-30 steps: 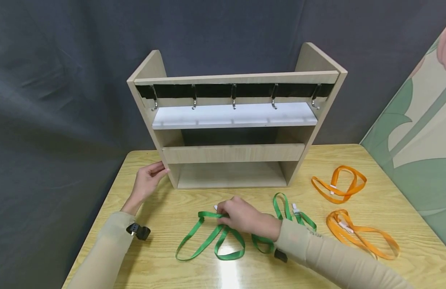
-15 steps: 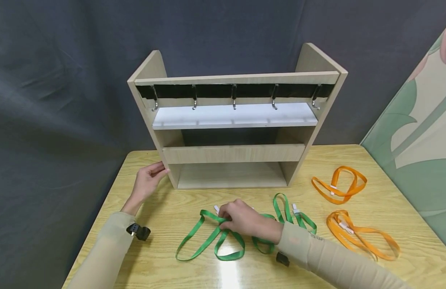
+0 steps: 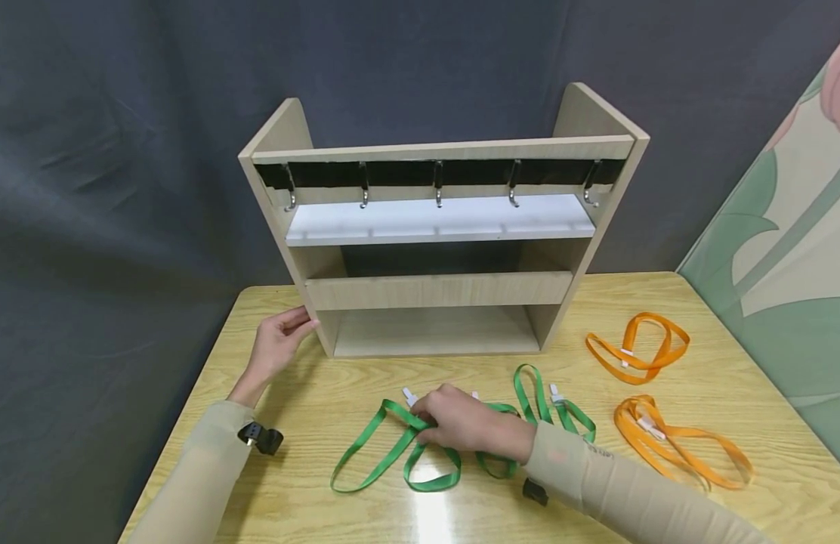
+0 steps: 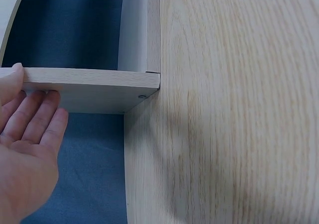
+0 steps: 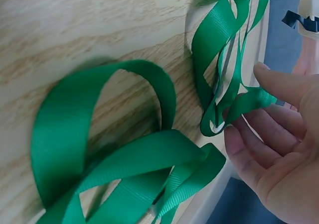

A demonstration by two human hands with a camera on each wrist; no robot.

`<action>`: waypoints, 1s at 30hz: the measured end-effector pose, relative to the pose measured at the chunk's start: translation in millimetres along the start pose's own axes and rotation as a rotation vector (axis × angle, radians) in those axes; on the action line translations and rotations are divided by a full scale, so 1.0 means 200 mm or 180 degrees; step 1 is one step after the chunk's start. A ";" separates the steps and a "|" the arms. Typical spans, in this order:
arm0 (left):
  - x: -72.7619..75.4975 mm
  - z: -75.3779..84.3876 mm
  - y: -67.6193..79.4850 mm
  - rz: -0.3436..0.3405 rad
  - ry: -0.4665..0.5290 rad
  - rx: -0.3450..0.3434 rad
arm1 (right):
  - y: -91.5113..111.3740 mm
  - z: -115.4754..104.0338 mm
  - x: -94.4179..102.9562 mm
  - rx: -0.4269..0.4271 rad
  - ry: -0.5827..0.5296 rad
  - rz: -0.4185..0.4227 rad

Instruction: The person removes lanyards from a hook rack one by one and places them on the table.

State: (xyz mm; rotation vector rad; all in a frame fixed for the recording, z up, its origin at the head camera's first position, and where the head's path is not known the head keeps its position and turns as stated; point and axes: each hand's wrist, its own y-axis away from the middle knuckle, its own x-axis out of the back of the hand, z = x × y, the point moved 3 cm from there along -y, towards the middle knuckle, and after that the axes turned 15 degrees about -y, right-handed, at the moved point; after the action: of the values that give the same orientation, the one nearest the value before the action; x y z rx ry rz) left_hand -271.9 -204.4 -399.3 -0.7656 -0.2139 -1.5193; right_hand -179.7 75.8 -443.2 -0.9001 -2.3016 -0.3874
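My left hand (image 3: 276, 347) holds the lower left side panel of a pale wooden hook rack (image 3: 440, 292), thumb at the front edge and fingers along the outer face, as the left wrist view shows. Low over the table, my right hand (image 3: 457, 419) has its fingers curled at a green lanyard (image 3: 365, 442) with a white clip (image 3: 409, 397). In the right wrist view, a strand of that ribbon (image 5: 251, 100) runs between thumb and fingers. Another green lanyard (image 5: 65, 129) lies right beside this hand, partly hidden by it in the head view.
Several metal hooks (image 3: 438, 185) line the rack's upper bar over a white shelf (image 3: 440, 219). A green lanyard loop (image 3: 532, 389) lies right of the hand. Two orange lanyards (image 3: 658, 363) lie farther right on the wooden table (image 3: 298, 483). Dark cloth (image 3: 121, 189) hangs behind.
My right hand has shifted slightly right and down, and the green ribbon's upper bend has moved with it, baring more of the white clip. The left hand stays on the rack.
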 end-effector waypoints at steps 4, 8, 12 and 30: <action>0.00 0.00 0.00 0.0001 -0.0015 -0.0027 | 0.02 -0.02 0.00 0.0058 0.0278 -0.0023; 0.00 0.00 0.00 0.0001 -0.0041 -0.0029 | 0.03 -0.04 0.01 0.0149 0.0714 0.0067; 0.00 0.01 0.01 0.0000 -0.0046 -0.0037 | 0.03 -0.04 0.03 0.0247 0.0908 0.0161; 0.01 0.03 0.01 0.0003 -0.0152 -0.0035 | 0.15 -0.01 0.22 0.0226 0.0370 0.0542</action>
State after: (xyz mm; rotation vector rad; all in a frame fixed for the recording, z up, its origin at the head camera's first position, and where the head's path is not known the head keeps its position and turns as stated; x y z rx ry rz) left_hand -267.1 -202.7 -395.1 -0.8111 -0.2409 -1.5036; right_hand -183.9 119.1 -411.6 -1.0027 -2.1015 -0.2756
